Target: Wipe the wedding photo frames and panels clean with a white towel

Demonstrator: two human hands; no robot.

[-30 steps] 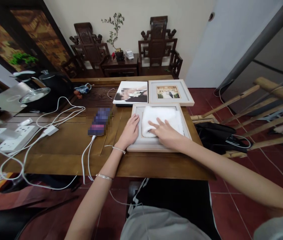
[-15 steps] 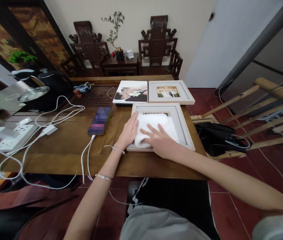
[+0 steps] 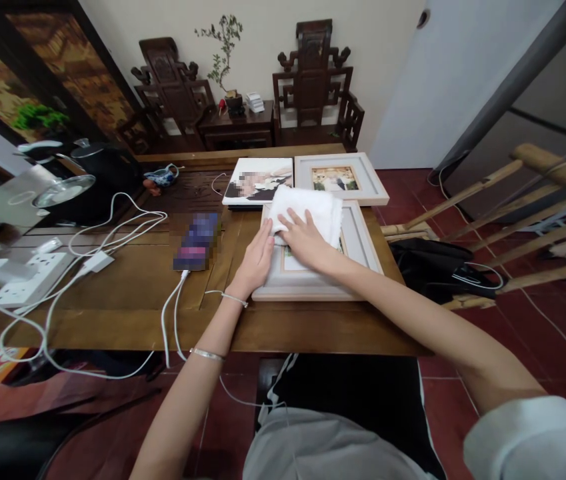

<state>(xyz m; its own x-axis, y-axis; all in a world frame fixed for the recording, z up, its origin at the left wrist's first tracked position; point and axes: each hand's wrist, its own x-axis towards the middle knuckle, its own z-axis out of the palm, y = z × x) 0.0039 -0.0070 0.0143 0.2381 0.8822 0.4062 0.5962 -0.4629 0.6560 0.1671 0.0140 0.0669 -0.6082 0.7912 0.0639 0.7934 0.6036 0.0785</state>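
Observation:
A white folded towel (image 3: pixel 307 200) lies over the far part of a light wood picture frame (image 3: pixel 370 260) near the table's front edge. My right hand (image 3: pixel 305 240) presses flat on the towel with its fingers spread. Along the frame's left side rests my left hand (image 3: pixel 257 259), its fingers stretched out together against the edge. Part of the framed picture shows beneath my right wrist; the towel hides the rest. Touching or just overlapping the towel's far side are a second light frame with a photo (image 3: pixel 335 179) and a white-backed photo panel (image 3: pixel 257 181).
Left of the frame lies a phone (image 3: pixel 197 241) with a charging cable. A power strip (image 3: pixel 33 277) and tangled white cables (image 3: pixel 127 227) cover the table's left side. Black kettles (image 3: pixel 105 173) stand behind. A bamboo chair (image 3: pixel 493 193) holding a black bag (image 3: pixel 433 270) is at the right.
My right hand has slid the towel away from me toward the frame's far edge, uncovering the nearer part of the picture. My left hand stays at the frame's left side.

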